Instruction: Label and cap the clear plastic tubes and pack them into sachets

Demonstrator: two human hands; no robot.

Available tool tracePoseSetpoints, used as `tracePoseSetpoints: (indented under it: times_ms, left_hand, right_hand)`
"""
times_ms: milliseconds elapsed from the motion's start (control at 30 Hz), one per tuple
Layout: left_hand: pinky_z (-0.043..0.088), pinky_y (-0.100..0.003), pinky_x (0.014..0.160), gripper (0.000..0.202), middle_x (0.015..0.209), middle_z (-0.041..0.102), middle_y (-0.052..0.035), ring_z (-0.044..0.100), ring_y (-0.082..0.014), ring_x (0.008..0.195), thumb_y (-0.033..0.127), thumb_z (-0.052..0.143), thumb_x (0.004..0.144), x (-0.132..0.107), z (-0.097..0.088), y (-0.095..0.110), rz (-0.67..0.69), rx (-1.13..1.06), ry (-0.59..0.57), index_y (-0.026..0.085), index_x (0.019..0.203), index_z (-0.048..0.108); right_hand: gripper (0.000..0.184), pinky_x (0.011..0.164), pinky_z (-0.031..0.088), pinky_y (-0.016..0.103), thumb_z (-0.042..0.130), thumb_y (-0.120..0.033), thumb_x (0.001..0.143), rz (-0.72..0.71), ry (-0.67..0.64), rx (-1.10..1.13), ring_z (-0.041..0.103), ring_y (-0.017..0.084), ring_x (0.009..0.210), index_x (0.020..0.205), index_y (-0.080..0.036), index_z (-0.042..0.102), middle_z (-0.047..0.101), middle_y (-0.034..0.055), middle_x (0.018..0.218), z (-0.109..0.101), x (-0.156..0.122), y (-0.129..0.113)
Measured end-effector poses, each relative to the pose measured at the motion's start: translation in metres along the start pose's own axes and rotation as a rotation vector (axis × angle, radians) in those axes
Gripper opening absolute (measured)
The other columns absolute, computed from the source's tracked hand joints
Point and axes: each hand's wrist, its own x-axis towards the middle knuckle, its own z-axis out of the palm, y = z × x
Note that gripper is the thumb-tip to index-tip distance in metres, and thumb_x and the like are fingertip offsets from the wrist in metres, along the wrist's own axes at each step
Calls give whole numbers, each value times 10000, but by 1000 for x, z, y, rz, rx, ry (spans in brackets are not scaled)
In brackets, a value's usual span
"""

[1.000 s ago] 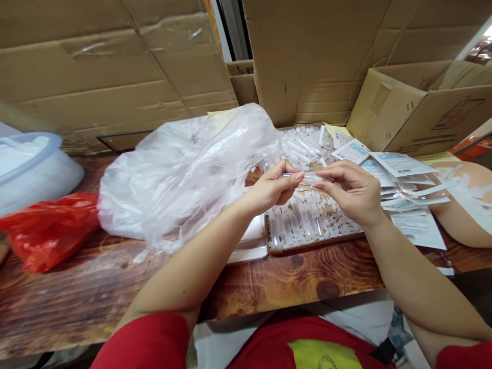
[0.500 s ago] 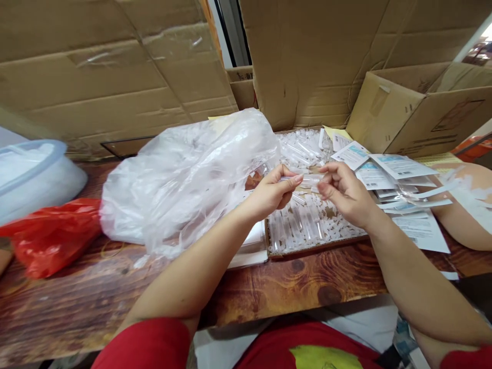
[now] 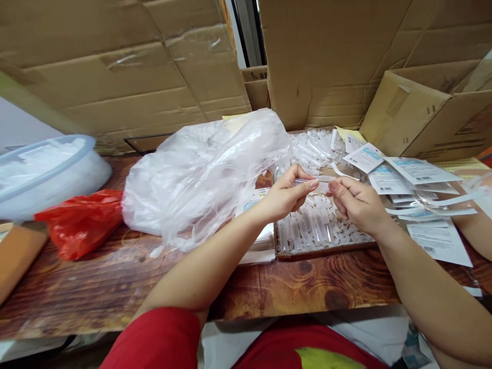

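Over the wood-grain table [image 3: 269, 294], the left hand [image 3: 290, 192] is pinching a clear plastic tube [image 3: 323, 179] that's stretching across to the right hand [image 3: 355, 202], whose fingertips are curling at its far end, grip unclear, all above the shallow cardboard tray [image 3: 307, 254] holding more tubes [image 3: 305, 225].

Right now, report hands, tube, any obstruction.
Left hand gripping clear tube. Right hand at its other end. Tray below; plastic bag left, not blocking.
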Motion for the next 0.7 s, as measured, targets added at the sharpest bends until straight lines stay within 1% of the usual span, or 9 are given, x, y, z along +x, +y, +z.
tracePoseSetpoints:
  times_ms: [67,200,300,367,433,500,567,633,700]
  left_hand:
    - [168,-161,359,522,431,388,140,257,-47,324,565,829,756,1,0,-2,-1,7,-6,244,851,430]
    - [153,-186,378,505,469,381,144,239,-51,335,585,776,798,0,-1,-4,-23,17,-23,256,860,398]
    - [234,-212,439,441,505,370,135,305,-66,401,560,735,855,-4,-2,1,73,200,-8,248,891,425]
    - [321,-236,528,372,583,430,100,398,-81,503,507,704,898,-8,-4,6,153,388,12,232,896,454]
    - [380,-262,636,315,701,518,50,483,-106,643,462,673,926,-9,-7,11,216,565,22,217,885,479]
    - [398,-280,694,296,815,573,13,514,-128,745,441,679,914,-7,-12,13,239,669,51,209,887,497]
    - [401,-282,692,305,846,564,14,506,-132,751,397,729,856,-2,-22,14,225,675,107,212,931,499]
    - [398,-272,660,332,823,522,35,477,-122,706,274,747,787,3,-34,15,183,602,175,219,982,485]
    - [392,-256,615,365,850,521,37,457,-111,670,128,673,725,7,-49,17,124,500,232,222,1015,474]
  right_hand:
    - [509,531,375,292,526,-727,951,26,-6,-3,480,137,543,857,-232,602,499,-31,596,0,0,-2]
    - [483,526,350,284,667,-718,867,-46,75,-43,463,128,544,950,-243,631,519,-36,625,3,0,-6]
    - [514,435,263,267,686,-743,832,113,6,225,323,97,431,864,-233,630,380,-82,512,7,-1,-6]
    - [549,397,209,257,723,-759,778,249,-74,428,241,73,386,782,-222,612,299,-109,469,9,0,-8]
    - [565,388,196,245,765,-754,726,330,-137,519,231,61,375,747,-211,608,291,-117,453,10,3,-10]
    - [554,398,223,231,803,-721,692,353,-159,509,281,64,397,751,-207,605,350,-106,462,8,9,-13]
    - [501,421,274,222,828,-646,694,353,-139,442,345,76,441,753,-211,586,423,-85,493,4,20,-14]
    - [393,461,328,221,810,-517,762,356,-66,314,397,84,479,744,-214,560,477,-66,530,-2,38,-12]
    - [272,509,371,231,739,-372,849,370,42,120,440,93,504,745,-212,546,526,-45,569,-7,62,-9]
